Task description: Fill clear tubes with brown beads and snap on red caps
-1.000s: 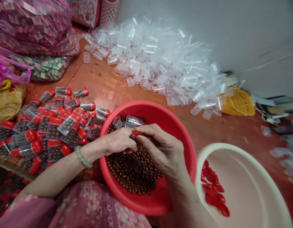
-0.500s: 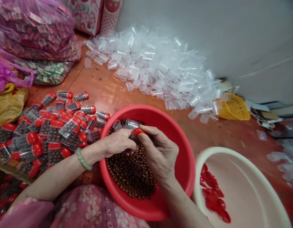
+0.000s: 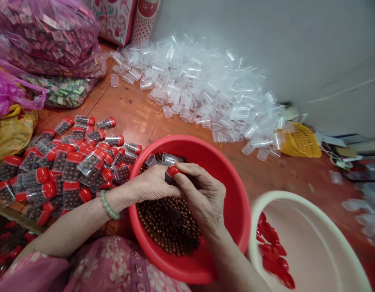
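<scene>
Over the red basin [image 3: 233, 194] of small brown balls [image 3: 169, 227], my left hand [image 3: 151, 184] grips a small clear vial filled with balls. My right hand [image 3: 199, 194] is pinched on the vial's red cap [image 3: 173, 172], pressing it onto the vial. Both hands meet at the basin's middle. Two empty clear vials [image 3: 167, 159] lie on the balls at the basin's far rim. A green bead bracelet [image 3: 108, 205] circles my left wrist.
A heap of filled red-capped vials [image 3: 65, 166] lies at left. A big pile of empty clear vials [image 3: 202, 93] spreads behind. A white basin [image 3: 327, 227] with red caps [image 3: 272, 251] stands at right. Pink bags [image 3: 44, 36] and a yellow basket [image 3: 300, 140] sit at the edges.
My hands have drawn closer together and my right fingers have closed down on the red cap. The view has shifted slightly.
</scene>
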Motion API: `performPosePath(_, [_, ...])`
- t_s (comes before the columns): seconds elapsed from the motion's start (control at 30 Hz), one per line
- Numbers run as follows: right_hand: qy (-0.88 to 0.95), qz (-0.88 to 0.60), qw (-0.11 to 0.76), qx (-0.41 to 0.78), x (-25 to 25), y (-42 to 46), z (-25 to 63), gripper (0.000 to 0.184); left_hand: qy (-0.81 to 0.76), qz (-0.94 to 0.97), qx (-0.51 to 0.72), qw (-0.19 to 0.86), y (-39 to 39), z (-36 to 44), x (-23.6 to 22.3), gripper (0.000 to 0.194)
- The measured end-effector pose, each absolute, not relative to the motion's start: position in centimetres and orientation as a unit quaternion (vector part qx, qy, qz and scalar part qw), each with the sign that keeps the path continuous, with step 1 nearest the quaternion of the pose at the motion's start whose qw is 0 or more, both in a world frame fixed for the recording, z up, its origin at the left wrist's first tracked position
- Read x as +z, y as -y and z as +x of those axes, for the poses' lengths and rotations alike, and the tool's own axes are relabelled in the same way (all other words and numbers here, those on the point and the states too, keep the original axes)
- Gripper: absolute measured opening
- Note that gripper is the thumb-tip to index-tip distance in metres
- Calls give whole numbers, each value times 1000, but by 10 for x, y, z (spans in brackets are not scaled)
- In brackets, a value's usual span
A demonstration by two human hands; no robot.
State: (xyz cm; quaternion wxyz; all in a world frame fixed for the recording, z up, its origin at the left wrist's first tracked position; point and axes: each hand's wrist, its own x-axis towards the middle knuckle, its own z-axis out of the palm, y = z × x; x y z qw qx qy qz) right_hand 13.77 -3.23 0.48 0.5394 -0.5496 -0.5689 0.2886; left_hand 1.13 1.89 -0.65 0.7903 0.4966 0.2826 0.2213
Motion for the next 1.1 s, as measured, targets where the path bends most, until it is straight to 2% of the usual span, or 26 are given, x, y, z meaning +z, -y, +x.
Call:
performPosePath(0.17, [614,-536,522,249,2,34,141,23,-287,517,226,774,-18,11,-3,11])
performPosePath(0.37, [719,-495,430,231,11,31,150,22,-294,556,203,751,-16,12,-13,8])
performPosePath(0.6, [750,-489,407,182,11,33,153,23,-306,477,187,802,-15,12,-8,9])
performPosePath(0.67, [774,-488,372,154,10,35,153,37,-300,427,189,832,-17,11,-3,4])
performPosePath(0.77, [814,-488,300,99,8,37,150,90,-259,355,196,877,-19,10,0,18])
performPosePath(0.8, [820,-489,286,75,7,37,149,99,-249,335,193,888,-19,9,0,19])
performPosePath(0.87, [824,-488,287,24,5,36,146,97,-234,313,180,903,-19,7,-1,20])
performPosePath(0.97, [823,-478,306,-20,4,34,145,80,-207,319,171,909,-19,1,0,26])
performPosePath(1.1, [820,-478,313,-24,8,34,150,72,-168,297,150,928,-20,-1,5,44])
